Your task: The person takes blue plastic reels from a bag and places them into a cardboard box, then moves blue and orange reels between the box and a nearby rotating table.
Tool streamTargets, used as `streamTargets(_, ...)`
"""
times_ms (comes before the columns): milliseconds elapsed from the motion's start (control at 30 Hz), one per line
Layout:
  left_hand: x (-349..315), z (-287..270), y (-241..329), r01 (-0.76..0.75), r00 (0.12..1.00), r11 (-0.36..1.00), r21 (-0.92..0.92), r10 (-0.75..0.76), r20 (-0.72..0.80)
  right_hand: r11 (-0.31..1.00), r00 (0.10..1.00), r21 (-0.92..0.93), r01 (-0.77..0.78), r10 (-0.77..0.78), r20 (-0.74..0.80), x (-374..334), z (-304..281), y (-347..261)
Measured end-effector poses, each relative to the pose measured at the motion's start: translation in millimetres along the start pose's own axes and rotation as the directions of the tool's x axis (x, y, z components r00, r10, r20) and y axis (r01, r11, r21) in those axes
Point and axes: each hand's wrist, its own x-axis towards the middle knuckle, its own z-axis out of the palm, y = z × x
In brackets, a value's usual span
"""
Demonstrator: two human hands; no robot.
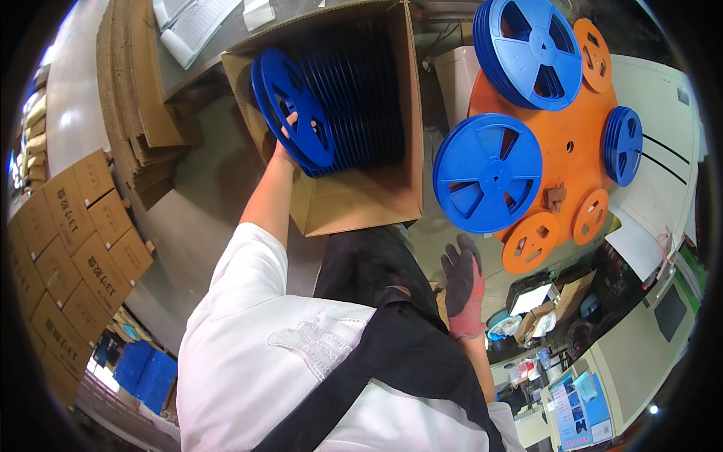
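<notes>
My bare left hand (286, 139) reaches into an open cardboard box (365, 203) at the upper middle. Its fingers are hooked through an opening of a blue plastic reel (275, 79), which leans at the left end of a row of blue reels (350, 105) standing on edge inside. Part of the grip is hidden behind the reel. My right hand (465, 290) wears a dark grey and red glove. It hangs beside my right thigh with its fingers stretched out, holding nothing. Nearest to it are a small orange disc (520, 260) and a large blue reel (516, 173).
An orange round plate (580, 143) at the right carries stacked blue reels (553, 56) and smaller orange discs (591, 218). Folded cardboard sheets (124, 83) stand at the far left, above stacked cartons (71, 248). A pale machine (655, 120) stands beyond the plate.
</notes>
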Motion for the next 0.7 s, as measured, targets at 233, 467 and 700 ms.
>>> streamTargets(233,15.3,-3.9,-10.8,-0.071,0.992,0.990,0.122,0.082,-0.091,0.882,0.975,-0.438,0.173,-0.092,0.200,3.3,1.6,1.3)
streamTargets(467,-21.6,-31.3,-91.6,-0.156,0.862,0.958,0.242,0.251,-0.441,0.998,0.980,0.062,-0.018,0.030,-0.198,62.9,-60.1,61.5)
streamTargets(700,-68.2,106.4,-174.1,-0.502,0.747,0.071,0.862,0.537,0.391,0.965,0.734,0.253,0.074,0.119,-0.669,163.0,-153.4,95.4)
